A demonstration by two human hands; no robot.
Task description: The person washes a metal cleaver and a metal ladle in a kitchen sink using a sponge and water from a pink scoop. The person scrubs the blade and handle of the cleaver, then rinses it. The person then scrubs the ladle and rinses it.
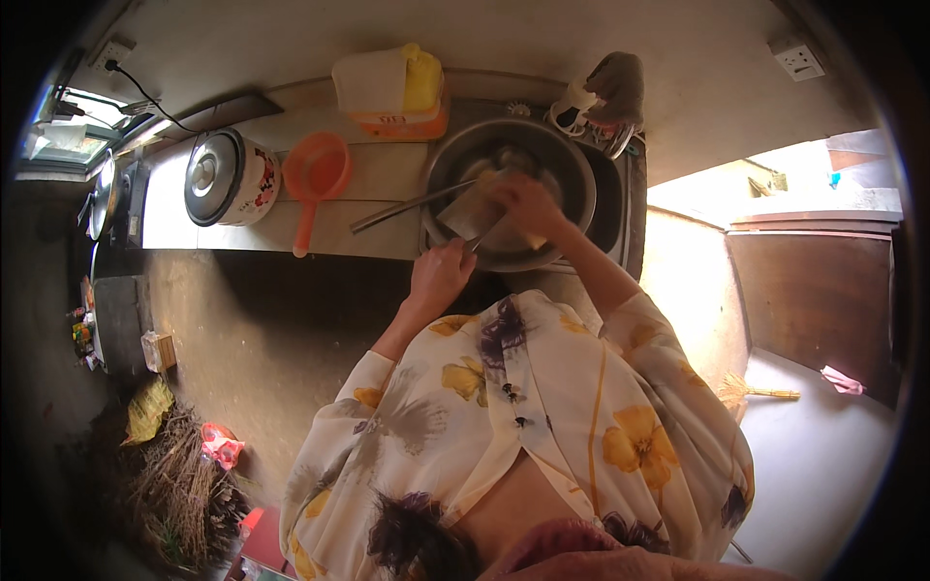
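A wide stainless steel basin point(585, 189) sits on the sink, with wet, shiny contents blurred at its far side. My left hand point(441, 276) is at the near rim, closed around the thin handle of a metal utensil. A broad, pale flat piece point(468, 212) shows between my hands; whether it belongs to that utensil I cannot tell. Over the basin, my right hand point(527, 207) presses its fingers against the flat piece, their tips partly hidden. A yellowish piece point(536, 240) shows beneath my right wrist. A long metal handle point(396, 215) lies across the basin's left rim.
Left along the counter stand an orange plastic dipper point(317, 174) and a lidded floral pot point(251, 181). A yellow-and-orange container point(396, 98) is behind. Utensils and a grey cloth item point(617, 87) stand right of the basin. Dry brushwood point(182, 486) lies on the floor, lower left.
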